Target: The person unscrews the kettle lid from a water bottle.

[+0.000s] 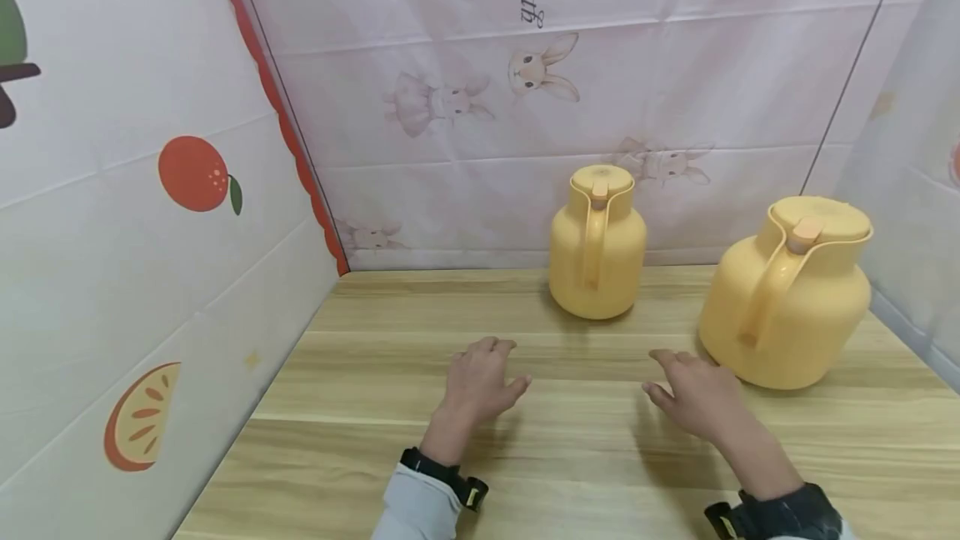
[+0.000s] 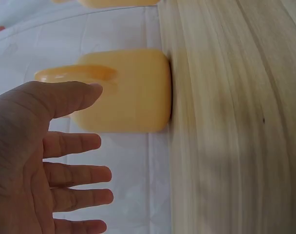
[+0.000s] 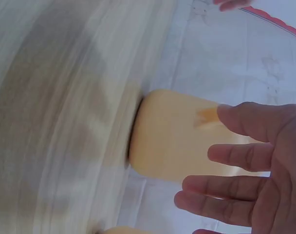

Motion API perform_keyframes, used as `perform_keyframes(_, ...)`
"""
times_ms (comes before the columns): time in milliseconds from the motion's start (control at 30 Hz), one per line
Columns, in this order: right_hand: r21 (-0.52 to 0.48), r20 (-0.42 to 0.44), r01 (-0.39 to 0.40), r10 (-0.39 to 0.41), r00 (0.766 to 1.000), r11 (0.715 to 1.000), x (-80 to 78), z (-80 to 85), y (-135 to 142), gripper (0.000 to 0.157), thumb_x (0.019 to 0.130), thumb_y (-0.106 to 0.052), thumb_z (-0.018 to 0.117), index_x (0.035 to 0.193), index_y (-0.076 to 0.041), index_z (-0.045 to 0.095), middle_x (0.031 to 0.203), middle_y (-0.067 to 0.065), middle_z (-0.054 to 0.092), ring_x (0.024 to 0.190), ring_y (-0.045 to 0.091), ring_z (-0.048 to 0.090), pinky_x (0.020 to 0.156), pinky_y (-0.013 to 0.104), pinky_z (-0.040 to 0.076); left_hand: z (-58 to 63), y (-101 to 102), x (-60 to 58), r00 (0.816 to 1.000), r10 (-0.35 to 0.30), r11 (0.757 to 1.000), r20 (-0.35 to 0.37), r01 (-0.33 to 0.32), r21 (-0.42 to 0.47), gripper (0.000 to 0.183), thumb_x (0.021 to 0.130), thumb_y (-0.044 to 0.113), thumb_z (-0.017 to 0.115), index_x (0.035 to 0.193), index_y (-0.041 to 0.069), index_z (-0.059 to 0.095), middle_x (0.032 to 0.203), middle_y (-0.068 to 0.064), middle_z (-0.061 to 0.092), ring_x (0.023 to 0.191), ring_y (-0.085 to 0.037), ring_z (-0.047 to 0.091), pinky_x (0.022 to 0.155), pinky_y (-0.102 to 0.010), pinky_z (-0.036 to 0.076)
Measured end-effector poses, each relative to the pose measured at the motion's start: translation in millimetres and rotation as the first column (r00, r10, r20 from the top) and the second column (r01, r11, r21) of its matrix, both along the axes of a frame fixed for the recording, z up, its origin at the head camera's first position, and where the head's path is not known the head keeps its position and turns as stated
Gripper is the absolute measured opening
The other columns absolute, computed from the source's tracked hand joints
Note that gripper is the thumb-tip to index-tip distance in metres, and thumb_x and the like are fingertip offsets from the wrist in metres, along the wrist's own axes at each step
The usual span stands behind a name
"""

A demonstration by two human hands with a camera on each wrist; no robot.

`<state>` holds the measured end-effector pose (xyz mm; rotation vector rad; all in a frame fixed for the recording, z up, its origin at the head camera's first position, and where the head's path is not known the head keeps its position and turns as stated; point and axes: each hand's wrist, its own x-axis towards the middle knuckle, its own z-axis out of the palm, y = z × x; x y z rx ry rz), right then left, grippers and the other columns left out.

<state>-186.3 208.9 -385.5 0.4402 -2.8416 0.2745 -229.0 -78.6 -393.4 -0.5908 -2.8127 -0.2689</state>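
Observation:
Two yellow thermos jugs stand upright on the wooden table. The smaller jug point(image 1: 622, 265) is toward the back, its handle facing the person. A larger, wider jug point(image 1: 817, 315) is at the right, its handle turned toward the front left. My left hand point(image 1: 480, 382) hovers over the table, in front and to the left of the smaller jug, fingers extended and thumb apart. Holding nothing, my right hand point(image 1: 701, 394) has its fingers spread and overlaps the larger jug's lower left edge in the head view. Both wrist views show a jug point(image 2: 138, 92) beyond the fingertips.
The wooden table point(image 1: 360, 390) meets a pink cloth backdrop point(image 1: 450, 207) printed with rabbits behind the jugs. A white sheet with fruit prints point(image 1: 75, 273) rises along the left side. Another pale sheet point(image 1: 915, 207) borders the right, close to the larger jug.

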Motion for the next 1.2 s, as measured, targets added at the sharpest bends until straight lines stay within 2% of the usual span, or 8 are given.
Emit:
perform_keyframes(300, -0.041, 0.02, 0.017, -0.016, 1.0, 0.999, 6.2, 1.2, 24.5, 0.049, 0.081, -0.029, 0.065, 0.115, 0.004, 0.055, 0.102, 0.024, 0.063, 0.085, 0.037, 0.059, 0.063, 0.054, 0.049, -0.7, 7.7, -4.5, 0.999, -0.038, 0.999, -0.007, 0.038, 0.017, 0.051, 0.082, 0.046, 0.059, 0.119, 0.011, 0.058, 0.115, -0.009, 0.059, 0.097, -0.024, 0.055, 0.075, -0.043, 0.05)
perform_keyframes(567, -0.088, 0.009, 0.03, -0.029, 1.0, 0.996, 13.5, 0.3, 45.1, 0.05, 0.083, -0.027, 0.063, 0.117, 0.008, 0.053, 0.109, 0.029, 0.058, 0.094, 0.045, 0.053, 0.076, 0.06, 0.044, -0.3, 17.3, -7.2, 0.998, -0.065, 0.997, -0.022, 0.066, 0.039, 0.048, 0.081, 0.044, 0.06, 0.117, 0.013, 0.059, 0.112, -0.009, 0.06, 0.094, -0.024, 0.057, 0.072, -0.041, 0.05)
perform_keyframes(967, -0.147, 0.012, 0.091, -0.09, 0.996, 0.985, 26.4, -2.7, 64.8, 0.045, 0.085, -0.031, 0.061, 0.113, 0.004, 0.054, 0.101, 0.029, 0.06, 0.084, 0.046, 0.056, 0.062, 0.061, 0.046, -5.8, 26.7, -10.1, 0.994, -0.104, 0.991, -0.015, 0.105, 0.08, 0.045, 0.082, 0.041, 0.06, 0.116, 0.011, 0.059, 0.113, -0.008, 0.061, 0.097, -0.024, 0.056, 0.074, -0.043, 0.05)
perform_keyframes(1200, -0.164, 0.014, 0.128, -0.127, 0.992, 0.978, 30.7, -2.4, 77.0, 0.047, 0.087, -0.033, 0.058, 0.115, 0.005, 0.052, 0.105, 0.03, 0.059, 0.081, 0.048, 0.056, 0.06, 0.06, 0.045, -5.2, 34.9, -11.3, 0.992, -0.124, 0.987, -0.023, 0.125, 0.096, 0.045, 0.082, 0.039, 0.061, 0.117, 0.011, 0.059, 0.112, -0.007, 0.061, 0.098, -0.022, 0.055, 0.076, -0.041, 0.05)
